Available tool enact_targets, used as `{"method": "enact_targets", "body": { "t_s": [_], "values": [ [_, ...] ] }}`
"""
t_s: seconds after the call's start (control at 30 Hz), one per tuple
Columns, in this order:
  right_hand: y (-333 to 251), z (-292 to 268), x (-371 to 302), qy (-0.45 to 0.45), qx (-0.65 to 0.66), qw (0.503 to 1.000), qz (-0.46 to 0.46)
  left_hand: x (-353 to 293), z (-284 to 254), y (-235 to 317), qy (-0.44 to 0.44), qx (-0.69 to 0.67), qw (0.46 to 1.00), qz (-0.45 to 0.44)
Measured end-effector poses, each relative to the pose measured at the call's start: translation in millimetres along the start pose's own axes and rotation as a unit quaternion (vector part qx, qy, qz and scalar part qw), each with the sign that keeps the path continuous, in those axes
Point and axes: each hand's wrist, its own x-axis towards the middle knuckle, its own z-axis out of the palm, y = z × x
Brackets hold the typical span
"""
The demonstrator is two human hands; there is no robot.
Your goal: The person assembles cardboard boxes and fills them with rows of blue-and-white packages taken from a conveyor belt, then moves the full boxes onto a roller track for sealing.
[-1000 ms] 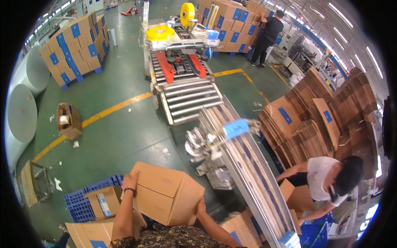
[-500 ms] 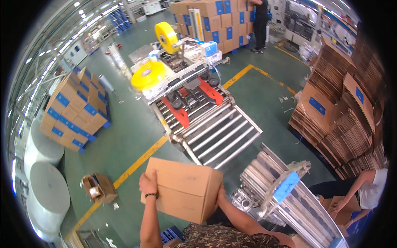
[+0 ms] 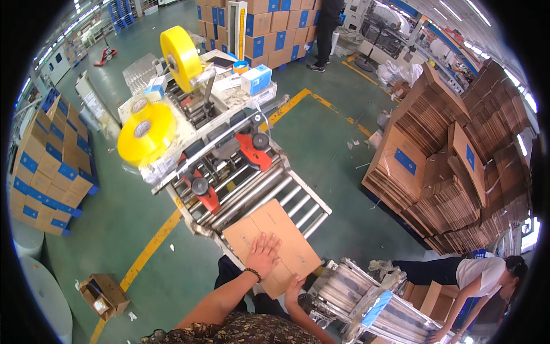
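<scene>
A brown cardboard box (image 3: pixel 272 243) rests at least partly on the near end of the roller conveyor (image 3: pixel 286 192). My left hand (image 3: pixel 264 256) lies flat on its top, fingers spread, across the closed flaps' seam. At the box's near right corner, my right hand (image 3: pixel 294 289) grips the edge, thumb side showing and the other fingers partly hidden. Beyond the box stands the carton taping machine, with red side guides (image 3: pixel 253 153), black wheels and large yellow tape rolls (image 3: pixel 146 135).
A second conveyor with grey rollers (image 3: pixel 344 289) lies at my right, where a co-worker (image 3: pixel 487 275) bends over an open carton (image 3: pixel 432 301). Flattened cartons (image 3: pixel 447 189) are stacked right. Pallets of boxes (image 3: pixel 48 163) stand left and behind. A small open carton (image 3: pixel 104 295) sits on the floor.
The box has moved forward and down from between my hands onto the conveyor. My left hand has gone from its side to its top. The view has shifted closer to the machine.
</scene>
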Motion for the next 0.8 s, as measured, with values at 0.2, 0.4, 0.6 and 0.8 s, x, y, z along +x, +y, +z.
{"method": "enact_targets", "body": {
  "t_s": [0.2, 0.4, 0.6, 0.8],
  "values": [
    [-36.4, 67.9, 30.5, 0.081, -0.060, 0.995, 0.003, 63.0, -14.6, -55.1, 0.003, -0.033, 0.998, 0.056],
    [-75.3, 156.4, 107.1, 0.063, -0.159, 0.985, 0.018, 133.0, -48.0, -149.3, -0.012, -0.068, 0.997, 0.040],
    [-169.6, 212.3, 146.3, -0.147, -0.141, 0.966, 0.158, 178.0, -53.7, -183.7, -0.010, -0.070, 0.993, 0.089],
    [-73.5, 168.2, 45.6, -0.190, -0.377, 0.906, 0.009, 195.5, 23.8, -191.7, -0.156, -0.121, 0.950, 0.244]
  ]
}}
